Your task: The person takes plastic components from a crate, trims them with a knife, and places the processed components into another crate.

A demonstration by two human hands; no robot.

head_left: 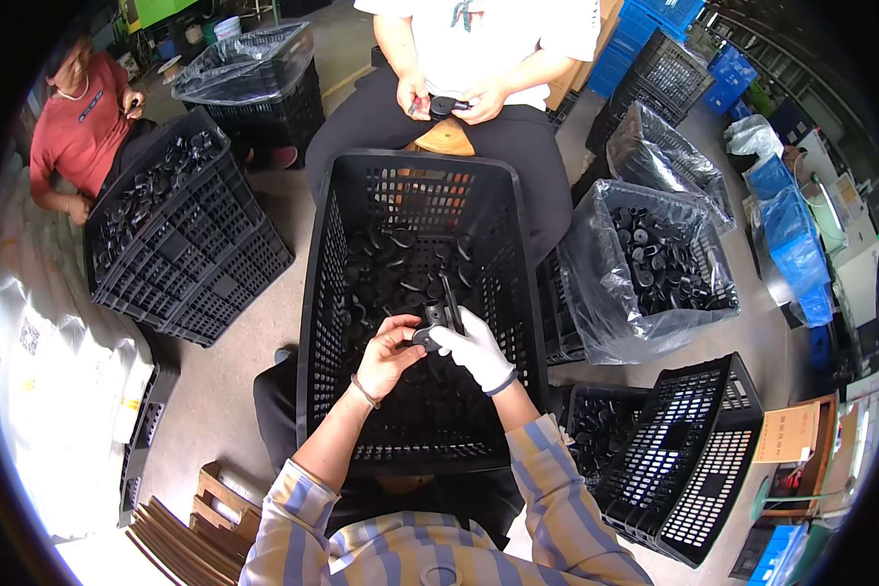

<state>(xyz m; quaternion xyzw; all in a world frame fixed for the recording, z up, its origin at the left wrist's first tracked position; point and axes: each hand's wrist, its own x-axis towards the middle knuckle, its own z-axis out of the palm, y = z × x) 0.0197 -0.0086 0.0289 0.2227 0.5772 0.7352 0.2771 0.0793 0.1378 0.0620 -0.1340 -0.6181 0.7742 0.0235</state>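
My bare left hand (387,359), with a band round its wrist, pinches a black plastic part (425,338) with a round disc-like end. Closed beside it is my right hand (477,355) in a white glove, its fingertips near the same part. A slim dark tool (450,297) points up and away from the gloved hand; its exact kind is not clear. Both hands are over a large black perforated crate (313,322). Many similar black parts (389,273) lie loose inside it, those under my hands partly hidden.
Across the crate sits a person in white (493,39), holding a black part. Another person in red (80,127) sits at the left by a filled crate (200,249). To the right stand a plastic-lined crate (606,293) of parts and a tilted crate (698,479).
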